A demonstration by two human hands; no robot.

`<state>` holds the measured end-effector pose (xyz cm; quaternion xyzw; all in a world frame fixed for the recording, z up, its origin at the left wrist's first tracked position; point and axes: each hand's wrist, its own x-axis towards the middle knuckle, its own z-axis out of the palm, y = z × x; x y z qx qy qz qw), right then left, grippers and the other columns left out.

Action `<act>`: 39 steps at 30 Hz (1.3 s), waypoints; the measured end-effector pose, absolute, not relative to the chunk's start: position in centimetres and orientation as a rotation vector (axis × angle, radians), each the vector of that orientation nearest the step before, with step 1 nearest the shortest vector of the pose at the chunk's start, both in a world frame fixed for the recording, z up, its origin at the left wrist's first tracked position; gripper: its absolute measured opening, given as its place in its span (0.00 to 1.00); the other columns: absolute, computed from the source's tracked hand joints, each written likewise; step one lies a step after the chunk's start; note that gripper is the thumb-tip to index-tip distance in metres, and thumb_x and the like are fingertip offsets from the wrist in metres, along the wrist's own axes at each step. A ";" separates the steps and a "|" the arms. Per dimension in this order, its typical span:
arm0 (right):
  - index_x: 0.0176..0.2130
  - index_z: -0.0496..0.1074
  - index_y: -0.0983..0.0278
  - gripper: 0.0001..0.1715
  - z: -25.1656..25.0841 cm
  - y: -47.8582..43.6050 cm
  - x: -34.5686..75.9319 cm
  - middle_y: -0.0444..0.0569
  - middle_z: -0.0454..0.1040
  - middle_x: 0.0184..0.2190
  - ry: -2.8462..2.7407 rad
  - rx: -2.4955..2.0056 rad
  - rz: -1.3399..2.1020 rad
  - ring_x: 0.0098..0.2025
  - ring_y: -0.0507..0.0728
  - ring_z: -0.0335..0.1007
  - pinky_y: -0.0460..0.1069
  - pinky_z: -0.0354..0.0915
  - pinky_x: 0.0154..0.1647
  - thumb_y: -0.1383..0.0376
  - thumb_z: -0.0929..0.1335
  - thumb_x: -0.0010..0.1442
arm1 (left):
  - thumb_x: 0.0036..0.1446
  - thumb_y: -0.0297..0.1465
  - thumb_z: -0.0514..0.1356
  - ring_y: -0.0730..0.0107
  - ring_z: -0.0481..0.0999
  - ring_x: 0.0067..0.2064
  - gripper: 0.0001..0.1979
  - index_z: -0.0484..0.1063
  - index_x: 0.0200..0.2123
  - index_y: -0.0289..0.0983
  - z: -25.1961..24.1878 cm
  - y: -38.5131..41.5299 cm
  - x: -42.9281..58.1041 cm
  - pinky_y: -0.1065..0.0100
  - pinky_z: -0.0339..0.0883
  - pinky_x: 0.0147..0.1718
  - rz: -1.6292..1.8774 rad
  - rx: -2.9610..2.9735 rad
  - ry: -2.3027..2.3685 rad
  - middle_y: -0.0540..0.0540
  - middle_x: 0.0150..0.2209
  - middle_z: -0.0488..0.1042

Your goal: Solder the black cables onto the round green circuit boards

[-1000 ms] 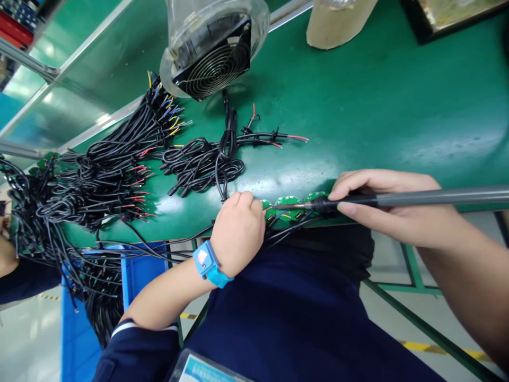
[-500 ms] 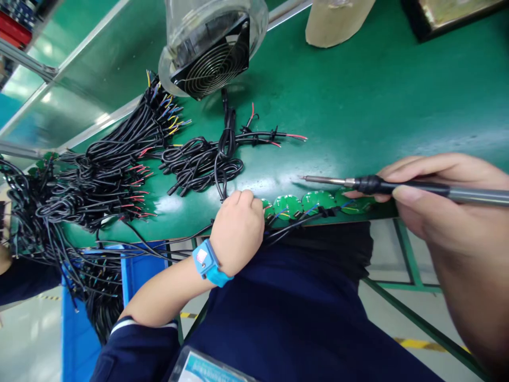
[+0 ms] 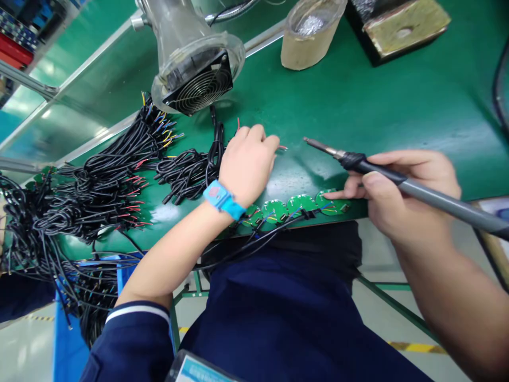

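Note:
My left hand (image 3: 248, 164), with a blue wrist strap (image 3: 224, 200), is closed over the black cables on the green bench. Its fingertips are hidden under the hand, and a red wire end (image 3: 283, 147) sticks out beside them. In my right hand (image 3: 409, 196) is a soldering iron (image 3: 397, 183), its tip pointing left above the bench. The index or another finger of that hand lies by a round green circuit board (image 3: 332, 204). More such boards (image 3: 301, 206) stand in a row along the front edge, with coloured wires and black cables (image 3: 270, 233) attached.
Bundles of black cables (image 3: 99, 180) with bare coloured ends pile up at left, some hanging into a blue bin (image 3: 71, 345). A fan in a clear hood (image 3: 199, 85) stands behind my left hand. Further back are a cardboard cup (image 3: 304, 50) and a sponge holder (image 3: 405, 32).
My left hand has left the row of boards and moved up and away onto the black cables. The soldering iron has tilted, its tip now higher up. The view has shifted slightly.

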<state>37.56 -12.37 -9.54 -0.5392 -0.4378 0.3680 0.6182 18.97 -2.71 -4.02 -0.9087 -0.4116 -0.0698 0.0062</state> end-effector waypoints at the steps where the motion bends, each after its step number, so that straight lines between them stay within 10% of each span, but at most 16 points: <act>1: 0.38 0.65 0.65 0.13 -9.5 -12.4 37.5 0.45 0.69 0.25 -0.997 -1.230 0.846 0.23 0.53 0.70 0.52 0.77 0.25 0.63 0.70 0.54 | 0.58 0.25 0.56 0.58 0.68 0.41 0.05 0.73 0.34 0.35 -4.8 -1.4 19.4 0.58 0.63 0.39 -0.282 -2.843 -1.280 0.43 0.35 0.70; 13: 0.36 0.70 0.63 0.07 -10.3 -12.5 38.7 0.45 0.68 0.31 -1.055 -1.022 0.964 0.25 0.53 0.69 0.57 0.75 0.30 0.66 0.70 0.53 | 0.60 0.30 0.57 0.70 0.71 0.36 0.07 0.74 0.35 0.34 -2.6 -4.1 15.8 0.68 0.66 0.36 -0.482 -3.189 -1.181 0.46 0.32 0.72; 20: 0.26 0.71 0.63 0.03 -9.7 -11.3 40.1 0.46 0.67 0.25 -1.188 -1.049 1.202 0.25 0.50 0.60 0.46 0.53 0.21 0.66 0.70 0.46 | 0.60 0.31 0.56 0.66 0.69 0.35 0.11 0.73 0.29 0.32 -4.6 -9.4 16.2 0.64 0.65 0.36 -0.324 -3.082 -1.377 0.43 0.31 0.71; 39: 0.27 0.72 0.63 0.09 -9.4 -11.7 40.8 0.46 0.70 0.27 -1.463 -1.205 1.176 0.28 0.54 0.65 0.47 0.58 0.24 0.58 0.70 0.51 | 0.60 0.32 0.55 0.64 0.71 0.37 0.11 0.71 0.27 0.35 -5.5 -9.7 16.5 0.63 0.59 0.36 -0.267 -3.048 -1.395 0.45 0.31 0.72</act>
